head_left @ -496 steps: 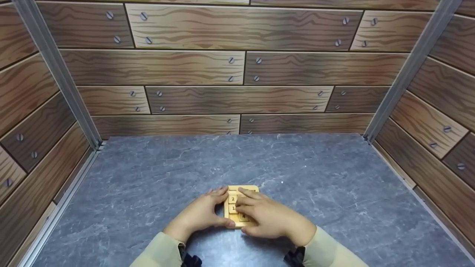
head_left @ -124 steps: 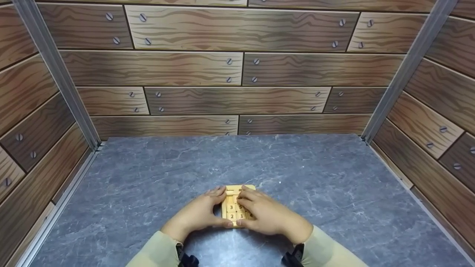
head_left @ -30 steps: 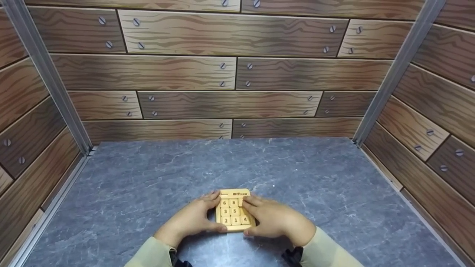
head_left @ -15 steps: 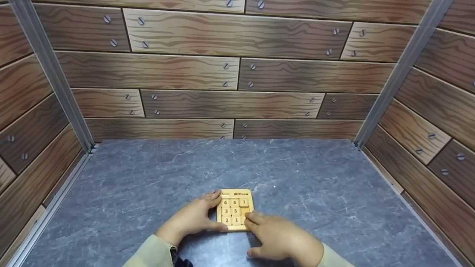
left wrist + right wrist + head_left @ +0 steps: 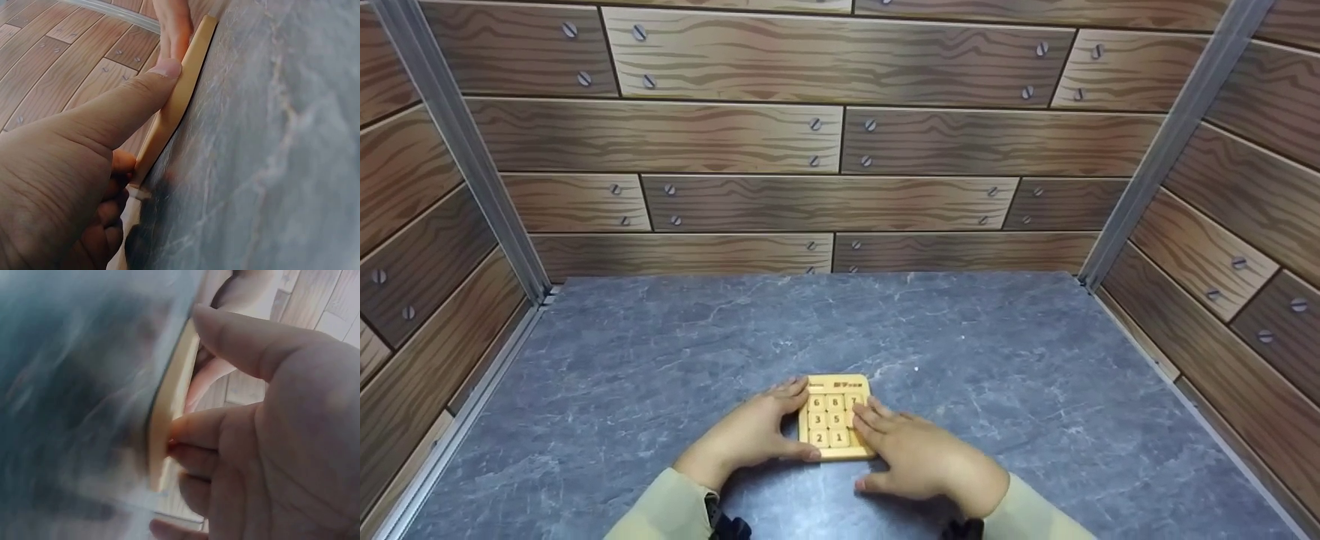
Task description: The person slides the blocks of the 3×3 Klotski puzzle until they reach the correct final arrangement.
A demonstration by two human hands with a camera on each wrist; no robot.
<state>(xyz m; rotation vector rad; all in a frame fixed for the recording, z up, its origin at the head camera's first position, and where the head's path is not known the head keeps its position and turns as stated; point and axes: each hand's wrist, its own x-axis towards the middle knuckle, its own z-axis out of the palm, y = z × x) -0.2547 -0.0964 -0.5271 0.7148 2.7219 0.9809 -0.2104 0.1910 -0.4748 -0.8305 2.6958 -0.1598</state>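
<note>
A yellow wooden number slide puzzle (image 5: 834,454) lies flat on the table near its front. Its visible tiles read 6, 8, 7 across the top, 3 and 5 in the middle row, then 2 and 1 below. The bottom right cell looks bare. My left hand (image 5: 750,435) grips the frame's left side, thumb on the near edge and fingers at the far left corner. The fingers of my right hand (image 5: 922,454) lie fairly straight over the right column, covering its middle cell. In the right wrist view, the right thumb (image 5: 242,337) stands apart from the fingers.
A grey marbled tabletop (image 5: 697,337) surrounds the puzzle. Wood-print panels (image 5: 750,199) with metal corner posts (image 5: 472,157) close off the back and both sides. Dark wrist devices (image 5: 727,525) sit at the cuffs.
Over the earlier frames the tiles were rearranged. Since half a second ago, my right fingers slid up the right column from its bottom cell, now bare. The left hand keeps its grip.
</note>
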